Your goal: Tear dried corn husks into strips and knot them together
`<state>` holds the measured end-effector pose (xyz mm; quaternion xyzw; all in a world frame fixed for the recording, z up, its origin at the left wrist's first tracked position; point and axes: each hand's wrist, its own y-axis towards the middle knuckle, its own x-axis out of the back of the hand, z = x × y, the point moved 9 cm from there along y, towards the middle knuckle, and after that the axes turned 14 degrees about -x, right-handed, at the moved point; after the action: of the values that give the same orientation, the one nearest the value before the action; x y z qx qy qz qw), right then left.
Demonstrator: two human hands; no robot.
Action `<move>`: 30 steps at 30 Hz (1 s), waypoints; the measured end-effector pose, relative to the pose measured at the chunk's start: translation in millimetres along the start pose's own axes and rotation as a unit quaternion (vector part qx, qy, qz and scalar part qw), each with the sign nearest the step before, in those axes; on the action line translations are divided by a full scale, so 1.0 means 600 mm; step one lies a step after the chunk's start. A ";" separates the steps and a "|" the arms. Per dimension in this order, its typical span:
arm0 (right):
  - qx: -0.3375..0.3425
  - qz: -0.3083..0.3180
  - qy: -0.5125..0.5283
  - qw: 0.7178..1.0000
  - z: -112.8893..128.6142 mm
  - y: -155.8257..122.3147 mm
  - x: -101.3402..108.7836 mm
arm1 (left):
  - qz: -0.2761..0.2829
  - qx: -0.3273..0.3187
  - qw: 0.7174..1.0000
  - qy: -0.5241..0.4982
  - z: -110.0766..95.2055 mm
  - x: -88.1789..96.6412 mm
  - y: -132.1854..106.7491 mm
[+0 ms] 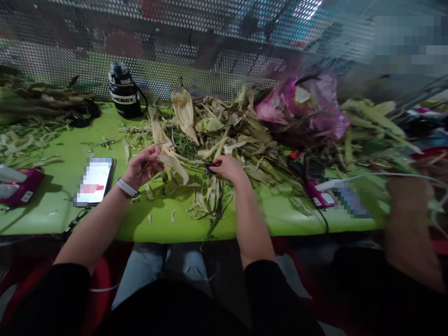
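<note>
My left hand [143, 166], with a white watch band at the wrist, pinches a pale corn husk [178, 169] that curls out to the right over the green table. Close by on the right, my right hand [229, 169] is closed around small dark-handled scissors [209, 164], their tips toward the husk. Whether the blades touch the husk I cannot tell. Behind both hands lies a heap of dry corn husks [245, 123]. Cut husk strips [206, 198] are scattered in front of my right hand.
Left of my forearm lies a lit phone [94, 179], near a purple power bank [30, 186]. A dark bottle [124, 91] stands by the perforated metal panel [196, 44]. At the back right sits a pink plastic bag [301, 109]. Another person's arm [408, 219] reaches in from the right.
</note>
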<state>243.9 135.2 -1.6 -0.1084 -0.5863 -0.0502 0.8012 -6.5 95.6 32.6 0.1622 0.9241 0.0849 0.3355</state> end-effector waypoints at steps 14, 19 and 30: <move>0.132 0.018 0.326 0.936 0.081 -0.069 0.044 | 0.036 0.062 0.994 0.080 0.038 -0.017 -0.014; 0.299 0.214 0.307 0.878 0.179 -0.143 -0.019 | 0.119 0.063 0.978 0.159 0.041 -0.032 -0.020; 0.250 -0.217 0.163 0.929 0.131 -0.134 0.043 | -0.053 -0.191 0.851 0.486 -0.045 -0.017 -0.015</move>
<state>161.9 76.8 54.9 0.2351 -0.4506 -0.0913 0.8564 -18.7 82.6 56.5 -0.0159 0.9419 0.3099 -0.1286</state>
